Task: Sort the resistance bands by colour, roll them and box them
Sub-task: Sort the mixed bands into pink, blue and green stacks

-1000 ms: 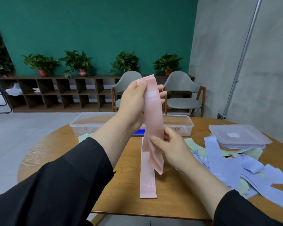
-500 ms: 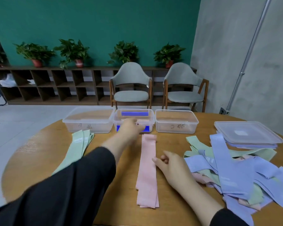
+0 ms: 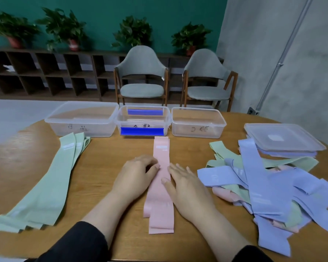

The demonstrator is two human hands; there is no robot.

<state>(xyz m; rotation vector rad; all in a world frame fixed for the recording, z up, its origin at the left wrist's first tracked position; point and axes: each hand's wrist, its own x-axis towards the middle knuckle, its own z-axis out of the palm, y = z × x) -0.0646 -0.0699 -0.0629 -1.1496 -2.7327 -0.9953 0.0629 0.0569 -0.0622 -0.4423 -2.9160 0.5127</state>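
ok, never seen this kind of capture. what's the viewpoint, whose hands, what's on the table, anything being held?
There is no robot here. A person wears one wide-angle camera on the head, looking forward and down, so the arms enter from the bottom edge.

The left hand and the right hand lie on either side of a stack of pink bands laid out lengthwise on the round wooden table. Fingertips touch or press the bands; nothing is lifted or gripped.

To the left lies a neat stack of green bands. To the right is an unsorted heap of purple, green and pink bands.

At the far side stand three clear boxes in a row, with handwritten labels too blurred to read. Clear lids sit stacked at the far right.
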